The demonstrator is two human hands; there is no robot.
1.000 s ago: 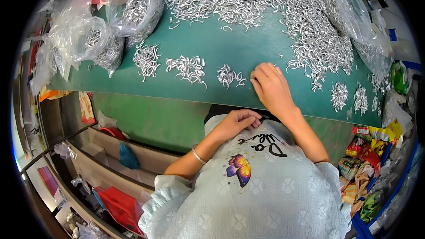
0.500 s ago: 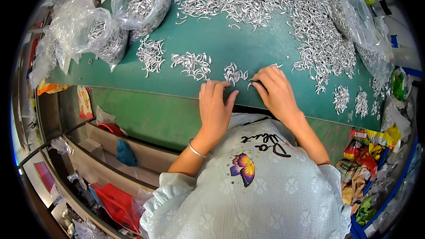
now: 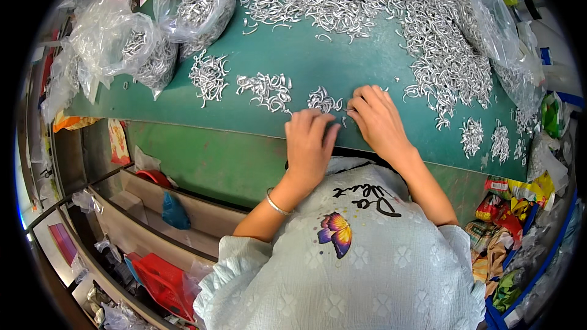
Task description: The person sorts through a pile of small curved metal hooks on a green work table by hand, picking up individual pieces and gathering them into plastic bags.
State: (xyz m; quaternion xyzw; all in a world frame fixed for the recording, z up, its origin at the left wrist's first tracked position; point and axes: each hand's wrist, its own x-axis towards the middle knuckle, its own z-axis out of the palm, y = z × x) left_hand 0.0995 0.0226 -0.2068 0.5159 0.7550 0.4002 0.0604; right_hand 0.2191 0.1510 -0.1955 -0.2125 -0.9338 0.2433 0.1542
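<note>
A green-topped table [image 3: 342, 67] is carrying everything here, and a great heap of small silvery bent metal clips [image 3: 367, 0] is sprawling along its far edge and down toward its right edge. Clear plastic bags [image 3: 153, 36] holding more of the same clips are slumping at the far left corner. Along the near edge, small sorted bunches are lying in a row: one bunch [image 3: 209, 76] toward the left, a second [image 3: 266, 90] beside it, and a third [image 3: 324, 101] just ahead of the hands; two more little bunches [image 3: 486, 137] are sitting near the right edge.

The left hand [image 3: 309, 146] is lying palm down at the near edge, fingers loosely together and touching the third bunch; whether it is gripping any clip I cannot tell. The right hand [image 3: 378, 119] is curling its fingertips onto a clip or two right beside that bunch, seemingly pinching them.

Judging by the piles, only a handful of bunches are gathered, while the loose heap is dwarfing them, so most of the sorting seems to be left.
</note>
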